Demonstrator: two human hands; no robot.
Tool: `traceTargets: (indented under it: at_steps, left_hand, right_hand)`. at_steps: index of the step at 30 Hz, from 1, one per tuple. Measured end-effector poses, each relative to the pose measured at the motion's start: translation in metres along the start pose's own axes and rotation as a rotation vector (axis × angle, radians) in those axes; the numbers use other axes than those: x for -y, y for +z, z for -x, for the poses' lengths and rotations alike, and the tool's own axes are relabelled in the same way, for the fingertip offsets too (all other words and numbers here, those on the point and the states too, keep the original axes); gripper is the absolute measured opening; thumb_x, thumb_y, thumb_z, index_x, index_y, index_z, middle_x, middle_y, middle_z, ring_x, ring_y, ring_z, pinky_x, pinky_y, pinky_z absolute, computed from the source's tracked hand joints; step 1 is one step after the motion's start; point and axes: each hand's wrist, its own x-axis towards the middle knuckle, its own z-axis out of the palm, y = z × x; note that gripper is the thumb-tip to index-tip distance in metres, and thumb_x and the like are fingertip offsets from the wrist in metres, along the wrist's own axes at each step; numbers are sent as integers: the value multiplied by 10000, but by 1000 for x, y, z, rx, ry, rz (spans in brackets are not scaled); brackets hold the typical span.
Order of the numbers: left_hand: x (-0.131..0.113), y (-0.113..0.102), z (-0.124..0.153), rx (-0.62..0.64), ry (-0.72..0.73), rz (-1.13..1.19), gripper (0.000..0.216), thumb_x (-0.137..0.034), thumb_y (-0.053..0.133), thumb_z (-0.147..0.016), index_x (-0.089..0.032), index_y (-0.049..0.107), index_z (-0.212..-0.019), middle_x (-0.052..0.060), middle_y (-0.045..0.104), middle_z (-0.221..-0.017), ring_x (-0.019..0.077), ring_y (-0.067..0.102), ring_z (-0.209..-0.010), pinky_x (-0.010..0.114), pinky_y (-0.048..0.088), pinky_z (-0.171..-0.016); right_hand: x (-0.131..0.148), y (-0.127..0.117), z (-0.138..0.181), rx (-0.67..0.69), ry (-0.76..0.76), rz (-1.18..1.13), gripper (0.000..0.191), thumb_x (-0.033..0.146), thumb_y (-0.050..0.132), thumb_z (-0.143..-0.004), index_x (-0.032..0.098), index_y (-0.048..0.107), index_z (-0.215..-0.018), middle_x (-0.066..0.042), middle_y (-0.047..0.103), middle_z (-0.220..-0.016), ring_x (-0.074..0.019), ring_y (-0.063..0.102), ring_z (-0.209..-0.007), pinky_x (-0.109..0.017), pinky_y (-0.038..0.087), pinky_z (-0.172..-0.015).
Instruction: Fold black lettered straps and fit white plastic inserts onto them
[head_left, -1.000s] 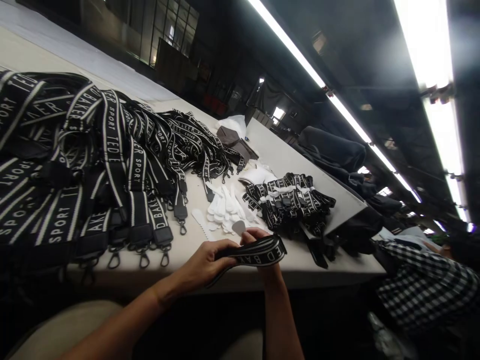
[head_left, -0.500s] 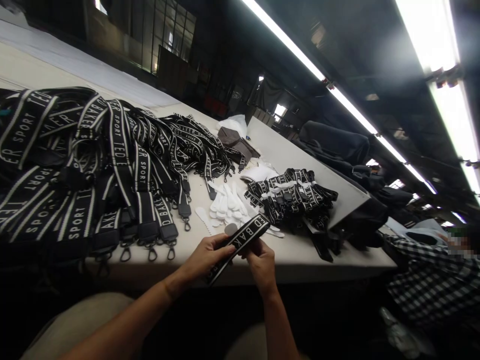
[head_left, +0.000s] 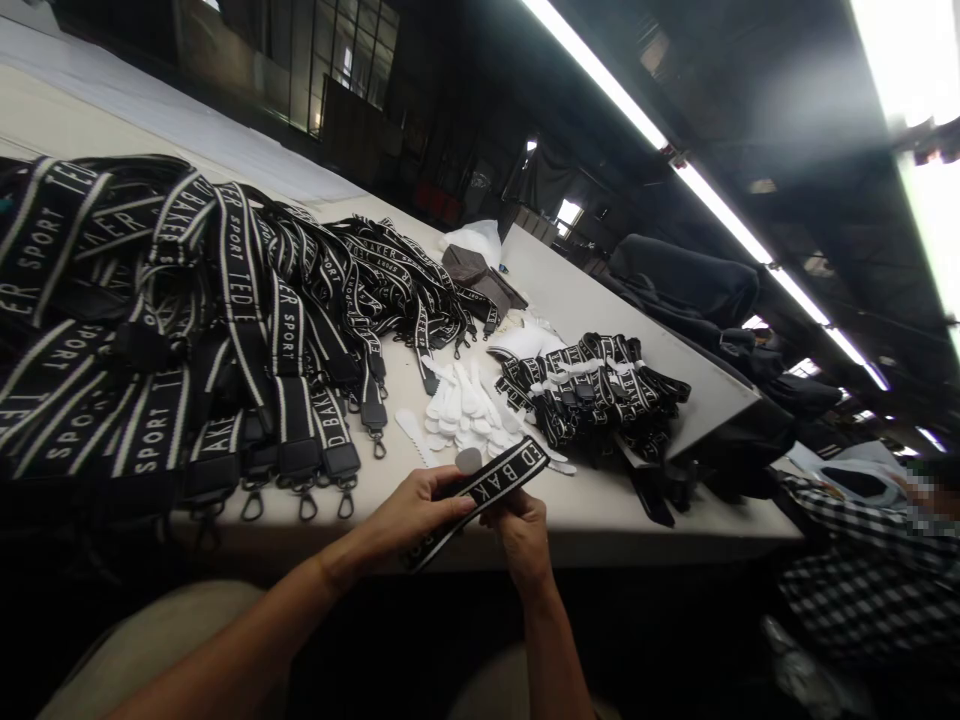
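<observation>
Both my hands hold one folded black strap (head_left: 501, 476) with white lettering, just above the near table edge. My left hand (head_left: 416, 509) is closed on its lower part, thumb on top. My right hand (head_left: 521, 528) pinches it from below near the middle. The strap's free end slants up to the right. Just beyond it lies a heap of small white tags (head_left: 465, 412) and one grey tag (head_left: 469, 460).
A big pile of loose lettered straps with metal clips (head_left: 180, 330) covers the table's left. A bundle of folded, banded straps (head_left: 600, 395) lies at the right. A dark pouch (head_left: 480, 280) sits farther back. A person in a checked shirt (head_left: 870, 560) is at the lower right.
The strap, held flat and pointing right a second ago, has been tilted up and brought closer to the white tags; my right hand shifted under it. The camera view drifted slightly.
</observation>
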Motion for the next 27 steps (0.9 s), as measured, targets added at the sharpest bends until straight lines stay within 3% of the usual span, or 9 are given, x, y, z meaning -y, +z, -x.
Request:
traceTargets:
  at_steps: [3,6,10,14,18,21,24,25,27]
  left_hand:
    - [0,-3,-1,-59,53,-69,356,-401,686,-832,-136,699,-1069,41,707,-929,182,613,-821,259,455,-736]
    - [2,-5,-4,-195,124,-204,352,-384,643,-856,-165,694,-1126,51,723,-1091,244,637,-1032,303,466,-903]
    - [6,-3,-5,-291,145,-415,305,-351,607,-871,-214,703,-1126,25,727,-1119,248,646,-1081,310,452,-974]
    - [6,-1,0,-281,156,-514,270,-349,601,-868,-216,717,-1072,29,745,-1036,247,671,-1002,298,487,-918]
    - [0,-4,3,-270,143,-526,271,-341,598,-863,-190,721,-1051,41,747,-993,240,672,-946,289,504,-883]
    - [-3,-3,6,-252,112,-582,230,-317,604,-845,-186,728,-988,38,745,-934,235,670,-903,288,507,-855]
    - [-3,5,25,-242,94,-618,231,-282,612,-831,-210,726,-1018,34,743,-988,244,674,-943,305,507,-870]
    - [-1,7,35,-245,79,-627,230,-284,635,-819,-224,726,-1022,30,741,-989,249,677,-951,314,513,-866]
    - [5,8,60,-248,27,-631,201,-337,688,-812,-246,728,-987,24,724,-908,246,684,-922,326,531,-816]
  right_hand:
    - [-2,3,3,38,30,-105,250,367,793,-760,142,719,-841,-26,642,-725,-105,522,-588,-235,439,-574]
    - [-5,8,12,-39,54,-92,382,392,806,-769,165,686,-1053,-12,635,-791,-101,555,-585,-225,453,-557]
    - [-5,11,26,-171,-9,-1,353,423,809,-771,168,664,-968,9,612,-714,-107,570,-551,-217,463,-525]
    - [3,12,29,9,29,-14,344,467,705,-868,157,720,-1016,-38,677,-748,-139,627,-645,-245,526,-623]
    - [9,10,20,159,-7,-18,368,423,713,-869,195,696,-1158,-68,715,-951,-201,693,-830,-344,591,-805]
    - [8,7,21,60,-279,327,181,355,677,-905,223,747,-1008,-60,687,-908,-198,681,-810,-319,587,-748]
    - [3,7,33,-36,-655,581,166,300,604,-949,255,763,-939,-89,661,-1129,-216,671,-928,-312,576,-771]
    - [-1,8,34,-9,-730,585,166,296,595,-954,267,757,-972,-89,645,-1207,-221,673,-946,-311,578,-773]
    - [-15,22,25,106,-794,570,166,322,580,-965,301,738,-1013,-74,671,-1133,-235,670,-980,-309,580,-759]
